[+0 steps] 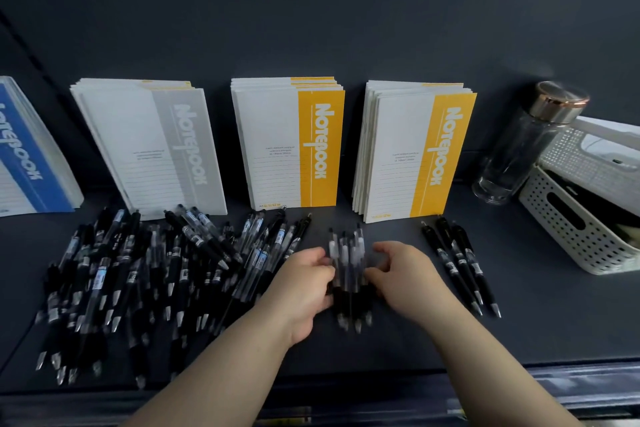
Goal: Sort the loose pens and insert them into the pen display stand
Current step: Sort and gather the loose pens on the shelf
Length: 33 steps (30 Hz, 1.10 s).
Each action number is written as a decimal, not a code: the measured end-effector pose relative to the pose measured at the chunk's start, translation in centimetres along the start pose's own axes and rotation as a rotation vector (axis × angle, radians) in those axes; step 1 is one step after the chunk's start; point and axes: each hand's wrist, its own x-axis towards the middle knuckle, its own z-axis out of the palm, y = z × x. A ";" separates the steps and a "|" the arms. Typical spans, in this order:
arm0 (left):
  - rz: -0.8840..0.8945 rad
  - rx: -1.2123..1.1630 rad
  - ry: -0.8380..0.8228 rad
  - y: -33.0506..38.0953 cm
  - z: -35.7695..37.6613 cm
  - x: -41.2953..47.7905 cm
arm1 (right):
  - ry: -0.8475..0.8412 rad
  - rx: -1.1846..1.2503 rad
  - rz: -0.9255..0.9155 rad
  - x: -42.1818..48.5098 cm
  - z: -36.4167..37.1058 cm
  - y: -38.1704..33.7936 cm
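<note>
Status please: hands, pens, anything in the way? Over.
Left hand and right hand hold pen bundle between them. Loose pile at left, three pens at right. No display stand in view.

On the dark shelf (398,343) the left hand (308,282) and the right hand (403,270) grip a small bundle (348,253) of pens from both sides. A big pile (104,274) of pens lies at the left and three pens (460,262) lie at the right. Behind them stand notebooks (277,149), a bottle (519,149) and a basket (568,229).
</note>
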 end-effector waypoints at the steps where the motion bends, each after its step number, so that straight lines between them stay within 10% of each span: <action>1: 0.012 0.079 0.025 -0.2 -0.2 0.2 | 0.013 -0.018 -0.002 0.0 -0.2 -0.1; 9: 0.272 0.853 -0.053 -1.2 -0.8 0.7 | 0.008 -0.163 -0.124 0.0 0.2 -0.7; 14: 0.277 0.999 -0.090 -0.9 -1.2 0.5 | 0.054 -0.216 -0.154 0.1 0.7 -1.1; 23: 0.415 1.353 0.369 2.4 -8.8 0.4 | -0.006 -0.173 -0.246 0.5 3.9 -6.2; 33: 0.375 1.446 0.339 2.4 -14.6 -0.5 | -0.128 -0.285 -0.116 0.9 9.2 -11.2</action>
